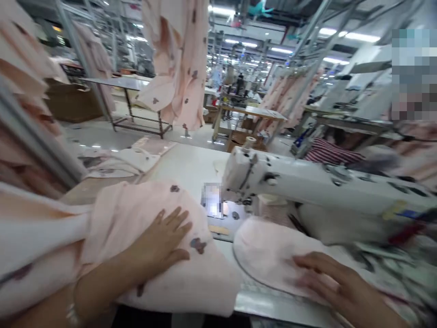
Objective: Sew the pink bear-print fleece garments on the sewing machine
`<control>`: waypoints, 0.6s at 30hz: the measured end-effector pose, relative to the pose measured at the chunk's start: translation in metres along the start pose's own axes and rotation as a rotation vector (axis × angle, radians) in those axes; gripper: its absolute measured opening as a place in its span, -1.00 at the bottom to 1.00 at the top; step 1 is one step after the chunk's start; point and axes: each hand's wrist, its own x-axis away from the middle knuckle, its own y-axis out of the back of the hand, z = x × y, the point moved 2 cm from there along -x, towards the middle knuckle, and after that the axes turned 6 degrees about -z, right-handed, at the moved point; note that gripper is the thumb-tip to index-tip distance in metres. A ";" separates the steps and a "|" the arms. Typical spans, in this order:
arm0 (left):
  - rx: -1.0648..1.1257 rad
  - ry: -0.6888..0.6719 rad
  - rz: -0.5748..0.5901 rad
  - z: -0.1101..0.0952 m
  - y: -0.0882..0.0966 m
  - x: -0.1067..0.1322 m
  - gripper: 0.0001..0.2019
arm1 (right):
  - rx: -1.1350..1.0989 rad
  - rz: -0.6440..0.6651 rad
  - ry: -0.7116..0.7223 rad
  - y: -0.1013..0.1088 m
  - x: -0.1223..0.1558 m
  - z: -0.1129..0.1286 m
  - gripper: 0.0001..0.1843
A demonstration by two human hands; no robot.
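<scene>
My left hand (167,237) lies flat, fingers spread, on a pale pink fabric piece (136,205) with small dark printed motifs. That piece drapes over the table's front edge. On the right, my right hand (324,278) is over a rounded pale pink fabric panel (266,250); motion smears its fingertips, and whether they pinch the panel I cannot tell. Between and beyond the hands stands a white sewing machine (307,177), its needle area near the gap between the two fabrics.
More printed fabric (119,161) lies at the table's far left. Pink garment pieces (186,68) hang ahead, beside a metal post on the left. Bundled cloth (385,259) crowds the right side under the machine arm. Other worktables (252,111) stand farther back.
</scene>
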 end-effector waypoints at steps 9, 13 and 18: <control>0.231 -0.336 -0.062 -0.134 -0.038 -0.183 -0.92 | 0.148 -0.077 -0.098 -0.009 0.012 -0.030 -0.72; 0.268 -0.324 -0.026 -0.132 -0.045 -0.209 -0.87 | 0.159 -0.138 -0.148 -0.014 0.020 -0.038 -0.62; 0.417 -0.269 -0.086 -0.135 -0.023 -0.162 -0.86 | 0.142 -0.150 -0.105 0.001 0.032 -0.052 -0.73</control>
